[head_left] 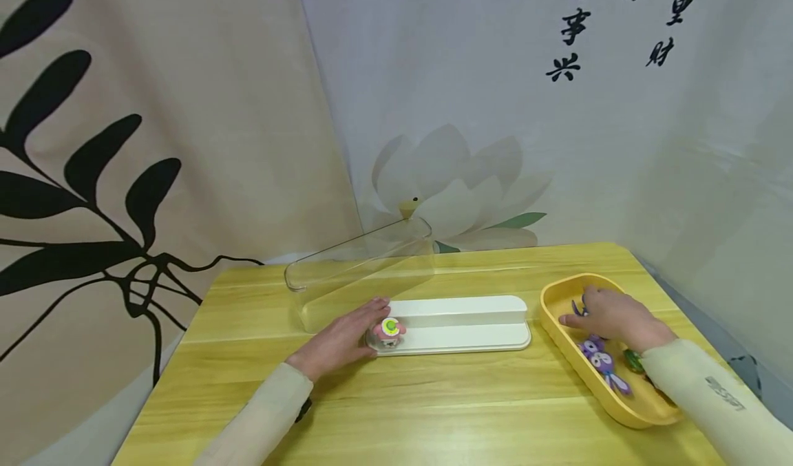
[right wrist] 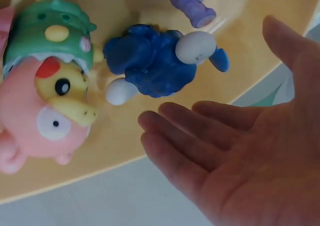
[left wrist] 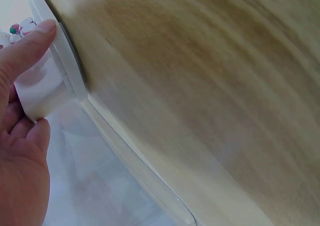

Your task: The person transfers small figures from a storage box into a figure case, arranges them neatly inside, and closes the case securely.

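My left hand [head_left: 337,339] grips the left end of a white stepped display base [head_left: 461,339]. In the left wrist view its thumb lies on the front edge and its fingers curl round the end. A small pink figurine [head_left: 387,332] with a yellow-and-green round top stands on that end. My right hand [head_left: 613,316] reaches into a yellow tray [head_left: 638,416] of toy figurines. In the right wrist view its fingers are spread beside a blue figurine [right wrist: 155,61] with white parts, with a gap between them. A pink figurine [right wrist: 47,106] with a green shell hat lies nearby.
A clear plastic cover [head_left: 365,263] stands behind the base at the left. Purple figurines [head_left: 599,361] and a green one [head_left: 633,361] lie in the tray. The wooden table [head_left: 446,411] backs onto a printed curtain [head_left: 248,142].
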Tool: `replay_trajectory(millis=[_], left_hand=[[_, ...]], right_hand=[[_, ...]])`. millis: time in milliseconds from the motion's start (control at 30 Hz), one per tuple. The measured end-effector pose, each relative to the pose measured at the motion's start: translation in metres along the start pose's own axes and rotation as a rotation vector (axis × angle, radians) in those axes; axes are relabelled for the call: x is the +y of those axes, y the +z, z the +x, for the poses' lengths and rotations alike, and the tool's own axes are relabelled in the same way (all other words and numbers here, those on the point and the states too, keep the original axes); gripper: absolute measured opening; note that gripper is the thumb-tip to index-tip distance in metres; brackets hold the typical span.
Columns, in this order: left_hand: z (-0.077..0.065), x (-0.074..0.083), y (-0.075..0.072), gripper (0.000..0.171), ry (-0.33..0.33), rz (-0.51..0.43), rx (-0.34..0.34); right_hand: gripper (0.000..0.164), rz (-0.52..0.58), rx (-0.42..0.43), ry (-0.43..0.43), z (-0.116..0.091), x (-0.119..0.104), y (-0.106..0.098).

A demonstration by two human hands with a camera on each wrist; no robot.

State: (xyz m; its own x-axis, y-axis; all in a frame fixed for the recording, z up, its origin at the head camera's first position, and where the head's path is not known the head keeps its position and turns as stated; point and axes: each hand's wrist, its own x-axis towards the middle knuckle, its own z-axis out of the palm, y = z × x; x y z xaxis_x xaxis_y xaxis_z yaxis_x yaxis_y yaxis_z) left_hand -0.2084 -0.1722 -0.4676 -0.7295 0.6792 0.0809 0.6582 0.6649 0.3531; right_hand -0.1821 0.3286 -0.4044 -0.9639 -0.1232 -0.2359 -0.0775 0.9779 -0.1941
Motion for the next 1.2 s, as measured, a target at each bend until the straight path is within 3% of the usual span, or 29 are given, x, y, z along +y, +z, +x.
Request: replay_trajectory(millis=[167,467,833,1200], left_hand=[[0.001,0.0,0.0,0.089,-0.002,0.001,-0.005],[0.005,0.001,0.001,0.089,0.006,0.016,0.0],[0.004,0.001,0.001,0.089,0.011,0.021,0.006],[0.001,0.001,0.0,0.088,0.011,0.025,0.006]], right_hand=[[0.049,0.025,-0.007,-0.008,0.002,0.0,0.005],[0.039,-0.019,0.021,-0.029,0.008,0.004,0.011],[0.034,-0.135,0.16,-0.093,0.012,0.009,0.022],[0.034,-0.097,0.232,-0.161,0.012,0.012,0.03]])
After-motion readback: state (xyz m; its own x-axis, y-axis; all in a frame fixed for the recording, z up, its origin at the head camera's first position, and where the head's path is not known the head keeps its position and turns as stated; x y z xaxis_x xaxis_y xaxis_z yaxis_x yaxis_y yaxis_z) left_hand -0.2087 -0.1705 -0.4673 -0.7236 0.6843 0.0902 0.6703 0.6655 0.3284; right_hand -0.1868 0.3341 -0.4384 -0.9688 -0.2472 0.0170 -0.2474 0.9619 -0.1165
